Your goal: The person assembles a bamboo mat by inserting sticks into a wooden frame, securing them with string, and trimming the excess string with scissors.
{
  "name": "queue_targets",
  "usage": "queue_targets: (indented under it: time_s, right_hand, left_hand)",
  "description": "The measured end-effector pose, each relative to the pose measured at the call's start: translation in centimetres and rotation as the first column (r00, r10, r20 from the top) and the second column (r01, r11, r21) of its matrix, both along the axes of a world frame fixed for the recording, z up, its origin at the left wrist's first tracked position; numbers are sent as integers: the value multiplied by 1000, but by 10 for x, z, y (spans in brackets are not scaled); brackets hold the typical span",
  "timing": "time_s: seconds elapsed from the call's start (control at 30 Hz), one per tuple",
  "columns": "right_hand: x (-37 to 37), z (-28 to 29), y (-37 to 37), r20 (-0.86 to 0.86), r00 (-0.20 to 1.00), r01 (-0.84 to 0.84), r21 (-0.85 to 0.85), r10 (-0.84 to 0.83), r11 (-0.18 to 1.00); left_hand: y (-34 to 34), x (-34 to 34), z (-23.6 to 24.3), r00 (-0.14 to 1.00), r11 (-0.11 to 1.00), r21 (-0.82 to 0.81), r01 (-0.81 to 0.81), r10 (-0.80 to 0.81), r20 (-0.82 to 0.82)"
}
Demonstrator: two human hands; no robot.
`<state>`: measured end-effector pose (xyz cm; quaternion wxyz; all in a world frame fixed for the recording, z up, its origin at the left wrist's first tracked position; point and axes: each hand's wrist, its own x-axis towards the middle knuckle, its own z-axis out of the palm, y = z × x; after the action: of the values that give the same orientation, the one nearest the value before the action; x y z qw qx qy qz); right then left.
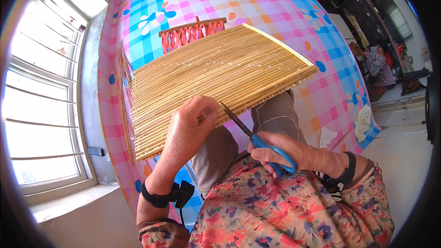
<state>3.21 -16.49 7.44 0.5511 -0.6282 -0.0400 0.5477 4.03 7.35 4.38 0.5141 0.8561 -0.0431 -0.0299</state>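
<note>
A mat of thin yellow-brown sticks [216,71], bound with white thread, lies tilted across my lap. At its near edge my left hand [193,115] is closed, with thumb and fingertips pinched together; what they hold is hidden. My right hand [291,151] grips scissors [243,126] with blue handles and dark blades. The blade tips reach the mat's near edge, just right of my left fingers, and look nearly together. Loose white thread [280,118] hangs below the edge over my grey trouser leg.
Checked, flowered sheeting [193,0] spreads under everything. Past the mat stands a rack with pink-red lacing [193,36]. Loose thin sticks [124,96] lie along the left side, near a barred window [41,92]. White crumpled cloth [363,123] lies at right. Another person [375,62] sits far right.
</note>
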Motion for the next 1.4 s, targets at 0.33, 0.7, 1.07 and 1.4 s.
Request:
queue_targets:
  time_s: [0.33,0.7,1.07,1.4]
  right_hand:
    - [-1,-2,1,-22,1000,9,-10,-9,1000]
    - [-1,2,3,-25,999,22,1,-22,1000]
    - [-2,-3,2,-18,1000,17,32,-16,999]
    - [-2,-4,-1,-9,1000,-1,73,1,997]
  left_hand:
    - [0,0,1,1000,1000,7,-2,2,-30]
    - [-3,-1,2,999,996,86,7,-10,35]
    - [-4,0,-3,984,977,212,8,-46,173]
    - [-4,0,-5,979,977,214,10,-53,197]
